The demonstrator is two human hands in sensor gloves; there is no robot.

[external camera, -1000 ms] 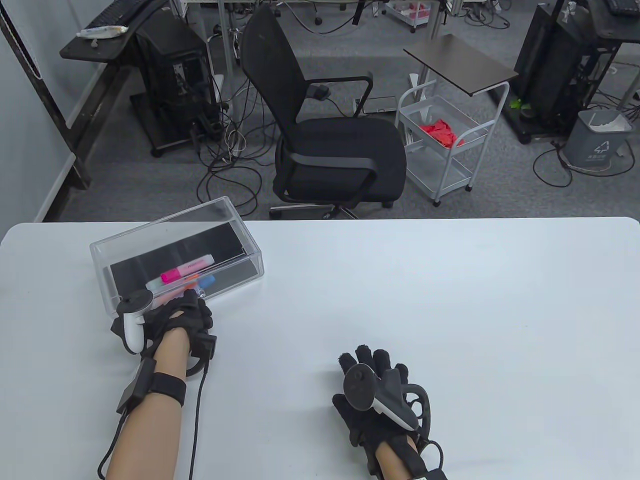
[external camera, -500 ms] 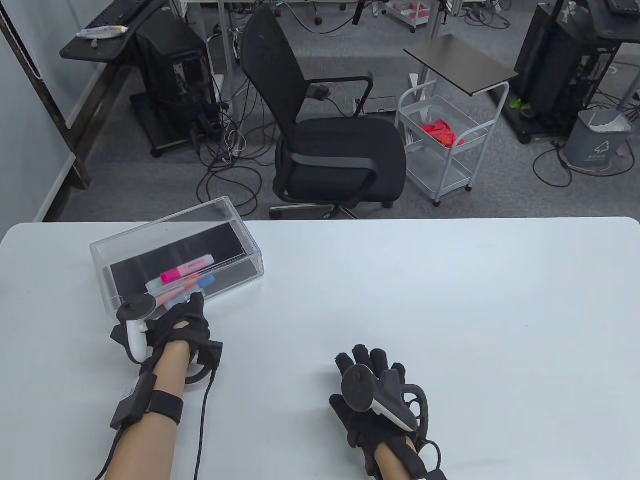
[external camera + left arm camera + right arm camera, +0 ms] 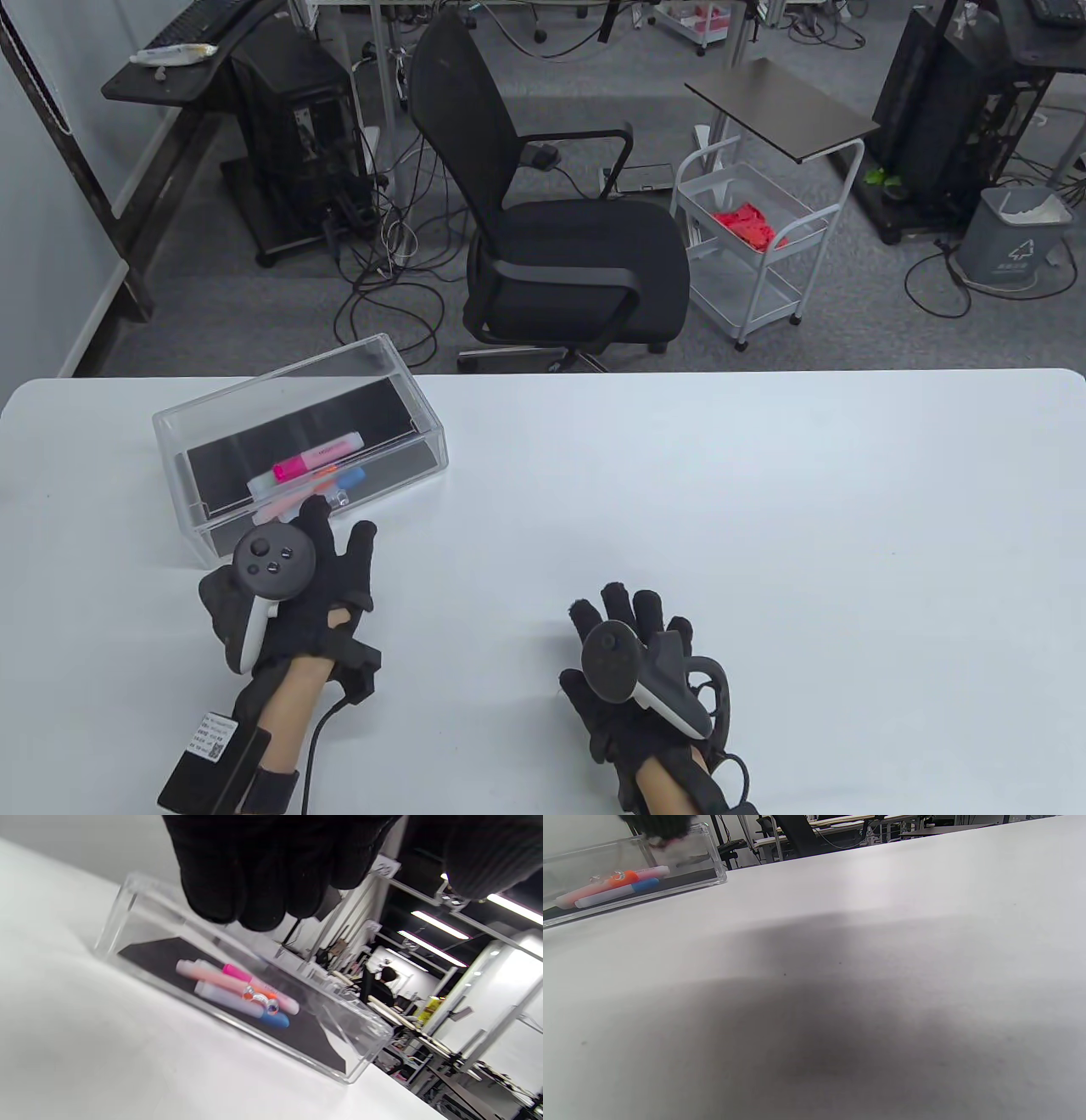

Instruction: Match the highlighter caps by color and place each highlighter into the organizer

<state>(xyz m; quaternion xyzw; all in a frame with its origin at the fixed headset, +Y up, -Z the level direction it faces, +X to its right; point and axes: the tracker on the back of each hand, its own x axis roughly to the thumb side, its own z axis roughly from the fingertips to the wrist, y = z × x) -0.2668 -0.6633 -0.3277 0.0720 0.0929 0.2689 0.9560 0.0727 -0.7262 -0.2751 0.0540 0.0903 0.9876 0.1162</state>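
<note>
A clear acrylic organizer (image 3: pixel 280 382) stands at the table's left. Three capped highlighters lie inside it on a black liner: pink (image 3: pixel 318 454), orange (image 3: pixel 288 503) and blue (image 3: pixel 349 477). My left hand (image 3: pixel 335 531) hovers just in front of the organizer's near wall, palm down, fingers spread, holding nothing. In the left wrist view its fingertips (image 3: pixel 254 899) hang above the organizer (image 3: pixel 365 1052), with the blue cap (image 3: pixel 275 1020) nearest. My right hand (image 3: pixel 632 607) lies flat on the table at centre front, empty. The right wrist view shows the organizer (image 3: pixel 710 853) far left.
The white table (image 3: pixel 764 509) stretches bare to the right of both hands. Beyond its far edge stand a black office chair (image 3: pixel 551 255) and a white wire cart (image 3: pixel 755 246) on the floor.
My left hand has pulled back from the organizer's front edge toward me and turned palm down with its fingers spread. The right hand has stayed put.
</note>
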